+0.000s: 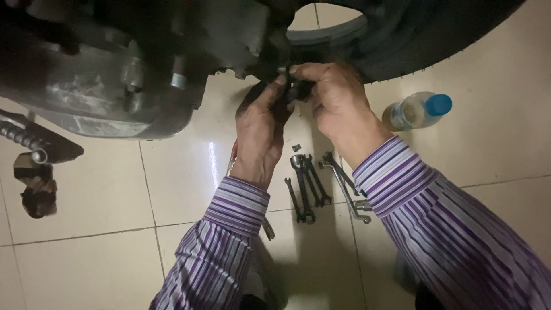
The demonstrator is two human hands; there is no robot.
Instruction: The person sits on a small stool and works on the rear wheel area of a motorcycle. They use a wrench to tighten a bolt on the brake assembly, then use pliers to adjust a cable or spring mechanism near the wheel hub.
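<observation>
Under the dark engine casing at the left, a ridged foot peg sticks out over the pale floor tiles. Toward the middle, the left hand and right hand meet just below the tyre, both pinched shut on a small dark part whose long axis I cannot tell. Below them several spanners lie lengthwise, pointing toward the wheel, and a blue-capped bottle lies on its side at the right.

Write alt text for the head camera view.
Two hands, left hand and right hand, grip a small dark part beneath a black rubber tyre. Dark metal spanners and a blue-capped clear plastic bottle lie on the beige tiled floor.
</observation>
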